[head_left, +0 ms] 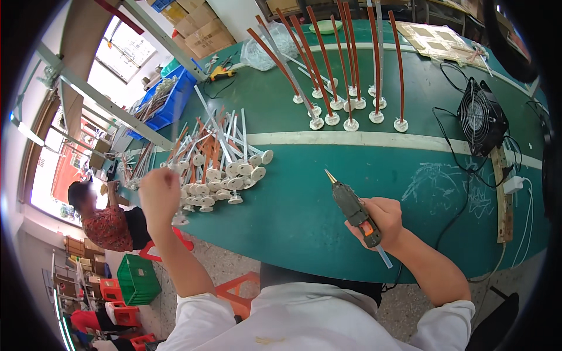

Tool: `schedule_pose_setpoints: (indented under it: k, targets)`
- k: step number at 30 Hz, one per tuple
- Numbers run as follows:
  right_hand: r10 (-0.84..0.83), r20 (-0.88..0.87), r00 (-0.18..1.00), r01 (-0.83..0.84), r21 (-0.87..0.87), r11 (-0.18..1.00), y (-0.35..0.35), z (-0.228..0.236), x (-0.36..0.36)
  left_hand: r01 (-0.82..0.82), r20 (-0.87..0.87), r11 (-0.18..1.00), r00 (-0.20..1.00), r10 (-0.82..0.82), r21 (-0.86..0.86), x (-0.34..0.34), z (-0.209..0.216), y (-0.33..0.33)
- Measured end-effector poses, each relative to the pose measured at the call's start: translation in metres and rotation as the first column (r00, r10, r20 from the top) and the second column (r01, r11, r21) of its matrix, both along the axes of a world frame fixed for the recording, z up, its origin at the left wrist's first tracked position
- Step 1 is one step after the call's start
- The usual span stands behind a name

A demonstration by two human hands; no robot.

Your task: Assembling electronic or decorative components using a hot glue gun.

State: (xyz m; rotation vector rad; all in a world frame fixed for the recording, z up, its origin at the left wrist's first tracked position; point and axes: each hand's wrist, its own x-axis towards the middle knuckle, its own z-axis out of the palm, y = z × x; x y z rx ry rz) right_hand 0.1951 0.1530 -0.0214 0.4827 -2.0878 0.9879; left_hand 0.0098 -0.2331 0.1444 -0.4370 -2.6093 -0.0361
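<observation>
My right hand (pixel 383 219) is wrapped round a dark glue gun (pixel 351 210), its metal nozzle tilted up and to the left. A clear glue stick (pixel 384 257) pokes out of the gun's rear end. My left hand (pixel 159 193) is raised with its fingers curled closed, at the left side of a heap of strips with round white bases (pixel 219 169). Whatever it may hold is too blurred to make out. Beyond the hands, several brown and grey strips (pixel 325 70) stand upright on round white bases (pixel 350 124) across the table.
A black fan (pixel 481 114) with trailing cables stands at the right, beside a power strip (pixel 503 199). On the far left is a blue crate (pixel 167 102) of strips; a yellow-handled tool (pixel 222 72) lies near a plastic bag (pixel 269 50). A seated person (pixel 108 216) works at left.
</observation>
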Motion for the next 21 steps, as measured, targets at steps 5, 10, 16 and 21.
schedule_pose_setpoints:
  k: [5,10,16,21]
  targets:
    - [-0.012,0.047,0.999,0.013,-0.027,1.0,0.0,0.002,0.002,0.001,-0.24,0.998,0.971,-0.017,-0.066,-0.04,-0.004,0.005]
    - [0.014,0.001,1.0,-0.014,-0.06,0.998,0.005,-0.007,-0.007,0.459,-0.274,0.341,0.839,-0.47,0.821,-0.017,-0.042,0.095]
    - [-0.02,0.158,0.987,0.011,0.055,0.998,0.004,0.004,0.002,0.517,-0.115,0.27,0.595,-0.795,0.812,0.016,-0.098,0.187]
    - [-0.097,0.374,0.922,0.02,0.206,0.978,-0.004,0.008,0.004,0.553,-0.084,0.325,0.589,-0.804,0.768,0.029,-0.122,0.2]
